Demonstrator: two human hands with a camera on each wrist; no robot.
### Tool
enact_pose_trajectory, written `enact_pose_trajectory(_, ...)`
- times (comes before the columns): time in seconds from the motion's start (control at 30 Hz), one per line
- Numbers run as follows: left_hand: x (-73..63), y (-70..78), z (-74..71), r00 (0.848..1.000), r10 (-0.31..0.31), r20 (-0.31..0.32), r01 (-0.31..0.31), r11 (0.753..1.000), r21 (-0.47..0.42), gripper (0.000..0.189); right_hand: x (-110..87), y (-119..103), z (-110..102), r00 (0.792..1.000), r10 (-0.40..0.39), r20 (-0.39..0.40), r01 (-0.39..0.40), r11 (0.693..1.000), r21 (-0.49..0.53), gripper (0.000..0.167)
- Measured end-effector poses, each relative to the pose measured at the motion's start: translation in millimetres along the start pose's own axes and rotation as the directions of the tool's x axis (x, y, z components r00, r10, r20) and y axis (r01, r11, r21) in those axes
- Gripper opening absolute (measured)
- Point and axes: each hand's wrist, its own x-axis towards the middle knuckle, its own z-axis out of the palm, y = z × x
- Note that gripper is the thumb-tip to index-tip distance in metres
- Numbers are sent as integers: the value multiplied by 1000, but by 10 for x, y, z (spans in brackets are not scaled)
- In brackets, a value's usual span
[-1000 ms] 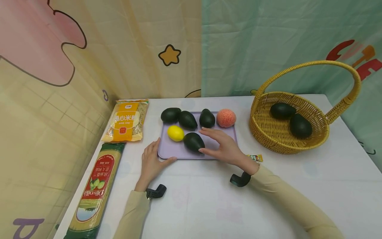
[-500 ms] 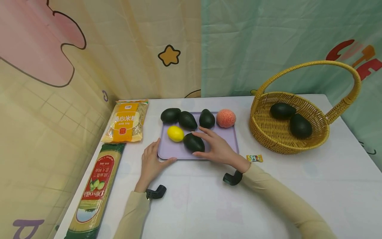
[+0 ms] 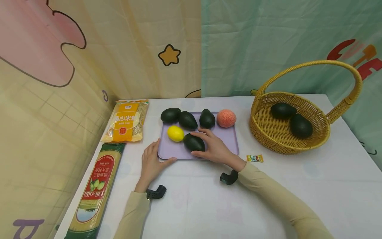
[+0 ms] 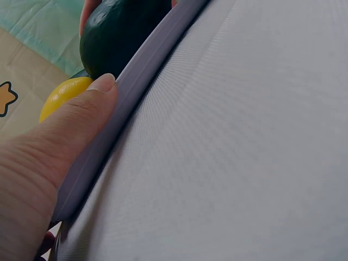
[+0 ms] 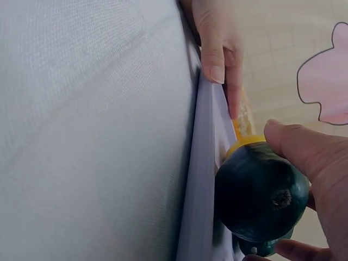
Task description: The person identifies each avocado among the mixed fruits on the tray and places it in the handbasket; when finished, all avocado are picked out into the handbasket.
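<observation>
Right hand: Watching from my remote post, I have the right hand (image 3: 215, 147) clamped on the front avocado (image 3: 193, 143), thumb on its near side and fingers curved along its far side.
Front avocado: It lies on a lilac tray (image 3: 180, 152), close to the middle of the near edge, its scarred end showing in my right wrist view.
Left hand: The left hand (image 3: 152, 162) spans the tray's near-left corner, thumb and fingers spread apart, the thumb on the near rim and the fingers along the left edge.
Lemon: A yellow lemon (image 3: 175, 133) sits just left of the front avocado; I cannot tell whether they touch.
Far edge: Three more avocados (image 3: 187, 120) line the tray's far side from the left corner, and a coral-coloured bumpy ball (image 3: 226, 118) occupies the far-right corner.
Basket: Toward the far-right corner of the table (image 3: 209, 205), a handled wicker basket (image 3: 274, 144) holds two avocados.
Snack: A small bright packet (image 3: 255, 158) lies just off the tray's near-right corner.
Left edge: An orange-labelled bag (image 3: 126, 121) rests at the table's far-left corner, a long pasta pack (image 3: 96, 186) nearer me along that edge.
</observation>
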Motion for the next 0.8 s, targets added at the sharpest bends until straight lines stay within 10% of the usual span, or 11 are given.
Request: enact_pose_trajectory(0.8, -3, -11, 13, 997, 52, -55, -52, 999, -5, 104, 61, -4, 122, 997, 79, -14, -78, 994, 71, 64)
